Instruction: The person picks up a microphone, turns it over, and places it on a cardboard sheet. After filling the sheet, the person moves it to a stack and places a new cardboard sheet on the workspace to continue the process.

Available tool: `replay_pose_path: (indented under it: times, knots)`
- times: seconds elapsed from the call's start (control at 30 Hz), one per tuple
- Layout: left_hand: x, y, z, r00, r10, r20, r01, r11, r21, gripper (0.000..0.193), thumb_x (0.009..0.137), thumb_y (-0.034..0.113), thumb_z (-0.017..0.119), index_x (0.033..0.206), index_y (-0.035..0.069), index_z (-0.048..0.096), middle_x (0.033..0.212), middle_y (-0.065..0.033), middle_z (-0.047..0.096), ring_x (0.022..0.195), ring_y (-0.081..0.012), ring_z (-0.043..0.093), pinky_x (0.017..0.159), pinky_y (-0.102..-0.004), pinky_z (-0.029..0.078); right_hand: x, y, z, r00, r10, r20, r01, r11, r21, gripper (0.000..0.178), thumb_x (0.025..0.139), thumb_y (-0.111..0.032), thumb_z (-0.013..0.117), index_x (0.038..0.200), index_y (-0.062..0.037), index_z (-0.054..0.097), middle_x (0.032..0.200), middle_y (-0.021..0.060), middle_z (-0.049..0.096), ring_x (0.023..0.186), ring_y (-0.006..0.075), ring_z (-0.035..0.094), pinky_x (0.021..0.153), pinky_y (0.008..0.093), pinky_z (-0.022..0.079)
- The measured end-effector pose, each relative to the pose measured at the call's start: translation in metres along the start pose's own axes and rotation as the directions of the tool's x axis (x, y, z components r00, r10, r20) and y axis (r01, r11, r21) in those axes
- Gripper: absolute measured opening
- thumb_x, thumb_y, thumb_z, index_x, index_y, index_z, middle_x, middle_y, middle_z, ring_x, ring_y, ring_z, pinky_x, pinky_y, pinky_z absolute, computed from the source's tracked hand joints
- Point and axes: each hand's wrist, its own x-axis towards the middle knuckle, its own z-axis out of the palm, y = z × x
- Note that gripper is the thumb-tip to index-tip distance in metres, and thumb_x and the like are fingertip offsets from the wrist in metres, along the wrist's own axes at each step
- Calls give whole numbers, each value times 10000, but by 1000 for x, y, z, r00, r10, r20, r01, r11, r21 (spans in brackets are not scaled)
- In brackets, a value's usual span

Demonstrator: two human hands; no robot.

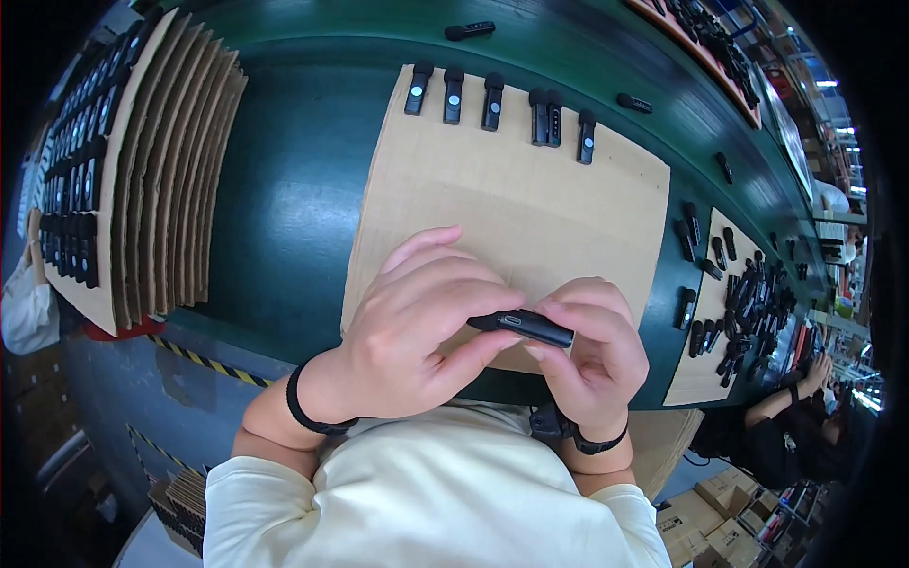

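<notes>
Black and slim, the held device (544, 328) is up in the air above the near edge of a tan cardboard sheet (502, 208), pinched between both hands. The main risk, I judge, is a slip: only fingertips bear on its smooth-looking body, so a loosened pinch on either side could let it twist or drop onto the cardboard or the green surface (284, 204). If the two hands pull or press unevenly, the soft-looking dark tip at its left end could be squashed or tugged loose. A careless reach forward might also knock the row of similar devices (492, 102) along the sheet's far edge.

The left hand (412, 317) comes in from the lower left, back upward, its thumb and forefinger nearly closed on the device's tip end while other fingers fan loosely over the sheet. The right hand (601, 346) is more curled, thumb below and forefinger above, closed near the other end. Both wrists are bent inward, so the hands nearly meet.
</notes>
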Motion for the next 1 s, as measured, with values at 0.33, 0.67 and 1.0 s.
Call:
replay_pose_path:
  times: [0.33, 0.67, 1.0]
  knots:
    - [1, 1, 7, 994, -47, 96, 44, 999, 24, 247, 762, 55, 732, 997, 52, 656, 977, -100, 692, 912, -261, 663, 1015, -515, 413, 3, -9, -2, 998, -62, 19, 63, 997, -38, 262, 779, -57, 774, 1007, -15, 653, 959, 115, 653, 818, 235, 616, 705, 322, 473]
    - [1, 6, -11, 999, -25, 45, 29, 996, -84, 279, 717, 53, 750, 982, 51, 662, 899, -81, 660, 830, -255, 636, 983, -519, 435, 3, -9, -5, 999, 40, 20, -42, 996, 75, 258, 771, -29, 772, 1000, 0, 658, 988, 131, 660, 805, 236, 619, 696, 325, 484]
    - [14, 7, -21, 983, 103, 150, -116, 990, 82, 339, 679, 83, 797, 991, 59, 667, 891, -78, 632, 819, -268, 610, 978, -513, 434, 37, -27, -32, 854, 318, 411, -322, 945, -60, 227, 811, -17, 713, 1004, 32, 605, 936, 103, 613, 842, 164, 595, 739, 261, 475]
